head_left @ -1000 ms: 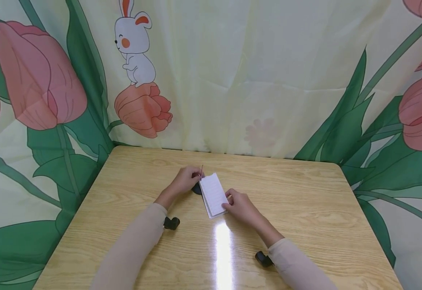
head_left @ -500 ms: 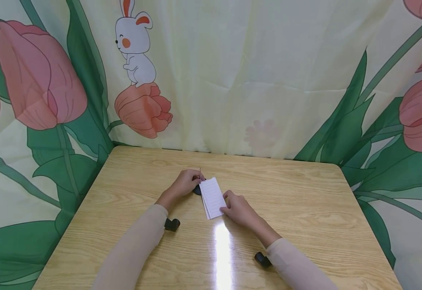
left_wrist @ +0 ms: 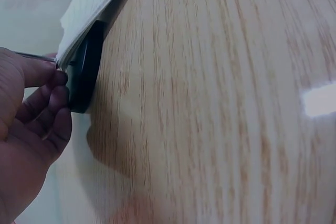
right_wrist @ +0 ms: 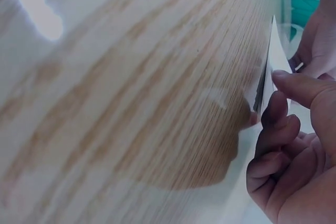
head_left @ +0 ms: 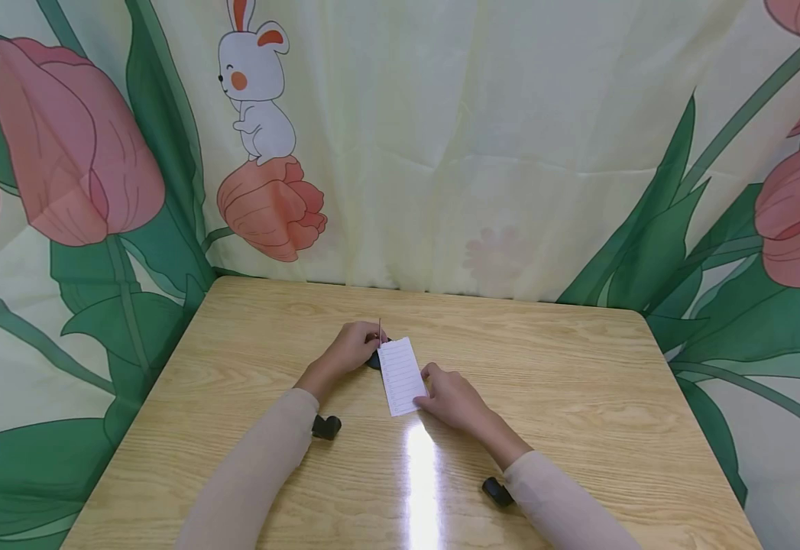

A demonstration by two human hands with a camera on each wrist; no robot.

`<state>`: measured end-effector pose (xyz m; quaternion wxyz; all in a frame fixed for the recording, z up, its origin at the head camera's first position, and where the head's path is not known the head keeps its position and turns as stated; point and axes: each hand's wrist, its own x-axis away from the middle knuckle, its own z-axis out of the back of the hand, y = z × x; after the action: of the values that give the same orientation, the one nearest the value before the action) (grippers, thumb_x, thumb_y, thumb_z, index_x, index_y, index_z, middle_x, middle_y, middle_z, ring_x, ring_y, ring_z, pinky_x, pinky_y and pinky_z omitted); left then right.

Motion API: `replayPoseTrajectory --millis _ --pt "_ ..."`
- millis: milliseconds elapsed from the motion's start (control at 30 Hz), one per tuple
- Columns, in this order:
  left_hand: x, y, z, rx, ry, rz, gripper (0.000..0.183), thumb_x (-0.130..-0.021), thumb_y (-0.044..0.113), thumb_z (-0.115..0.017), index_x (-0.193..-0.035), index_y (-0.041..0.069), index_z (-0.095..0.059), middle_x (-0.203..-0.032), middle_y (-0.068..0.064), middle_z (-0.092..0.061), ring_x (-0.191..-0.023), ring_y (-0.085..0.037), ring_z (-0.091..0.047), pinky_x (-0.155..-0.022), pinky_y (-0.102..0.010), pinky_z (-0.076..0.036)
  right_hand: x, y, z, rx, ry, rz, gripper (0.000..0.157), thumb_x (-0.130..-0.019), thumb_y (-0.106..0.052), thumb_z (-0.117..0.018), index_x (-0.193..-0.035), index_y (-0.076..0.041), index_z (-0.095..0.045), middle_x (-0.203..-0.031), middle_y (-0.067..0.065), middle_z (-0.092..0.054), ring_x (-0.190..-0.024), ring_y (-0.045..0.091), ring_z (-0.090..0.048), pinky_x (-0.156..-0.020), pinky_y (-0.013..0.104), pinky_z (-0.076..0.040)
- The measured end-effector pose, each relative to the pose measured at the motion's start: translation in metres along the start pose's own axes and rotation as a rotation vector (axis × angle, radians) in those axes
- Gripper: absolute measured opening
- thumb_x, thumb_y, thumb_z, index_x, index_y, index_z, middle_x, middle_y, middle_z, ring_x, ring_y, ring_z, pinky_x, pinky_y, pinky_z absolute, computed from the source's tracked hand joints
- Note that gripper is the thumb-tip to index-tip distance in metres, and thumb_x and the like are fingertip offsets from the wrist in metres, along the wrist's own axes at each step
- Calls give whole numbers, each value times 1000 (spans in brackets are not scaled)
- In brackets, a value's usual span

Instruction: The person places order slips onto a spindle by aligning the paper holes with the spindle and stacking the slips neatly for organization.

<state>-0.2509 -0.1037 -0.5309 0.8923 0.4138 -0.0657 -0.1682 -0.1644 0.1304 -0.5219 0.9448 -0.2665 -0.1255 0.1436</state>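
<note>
A small sheaf of white lined paper [head_left: 402, 378] lies over a black round base [head_left: 374, 361] near the middle of the table. From its upper left corner a thin metal spike [head_left: 380, 328] sticks up. My left hand [head_left: 350, 347] pinches that corner beside the spike with thumb and fingertips. In the left wrist view the base [left_wrist: 88, 69] stands close under the paper [left_wrist: 94, 9]. My right hand [head_left: 455, 399] holds the lower right edge of the paper between thumb and finger. The right wrist view shows the paper [right_wrist: 278, 51] nearly edge-on, its lower part hidden behind the fingers.
The wooden table [head_left: 578, 382] reaches back to a curtain [head_left: 400, 153] printed with tulips and a rabbit. A black device [head_left: 327, 427] sits by the left sleeve and another black device [head_left: 497, 492] by the right. Bright glare marks the tabletop's front middle.
The sheaf has come slightly toward me and turned a little. An under sheet that showed along its left edge is now covered. The right hand shifted slightly left with it.
</note>
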Motion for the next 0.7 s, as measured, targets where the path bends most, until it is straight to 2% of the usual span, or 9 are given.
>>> replayPoseTrajectory --millis 233,400,700 --pt "0 2 -1 -28 1 13 17 -99 0 -62 -88 9 -71 -86 -3 -68 -78 -17 -54 -70 -28 -44 2 0 1 32 20 -2 41 -91 -25 -80 -121 -5 -60 -71 -2 -60 -58 13 -54 -51 28 -42" --pt "1 2 -2 -49 2 21 12 -99 4 -63 -93 7 -73 -84 -4 -62 -78 -16 -52 -67 -28 -43 2 1 2 36 18 -10 42 -91 -27 -80 -122 -6 -60 -70 -2 -59 -58 14 -53 -51 29 -41" --pt "11 2 1 -46 23 32 12 -98 5 -65 -106 6 -74 -106 -8 -63 -93 -20 -56 -83 -35 -50 1 7 8 25 19 -54 42 -92 -29 -79 -122 -6 -62 -74 -1 -60 -63 14 -55 -56 29 -44"
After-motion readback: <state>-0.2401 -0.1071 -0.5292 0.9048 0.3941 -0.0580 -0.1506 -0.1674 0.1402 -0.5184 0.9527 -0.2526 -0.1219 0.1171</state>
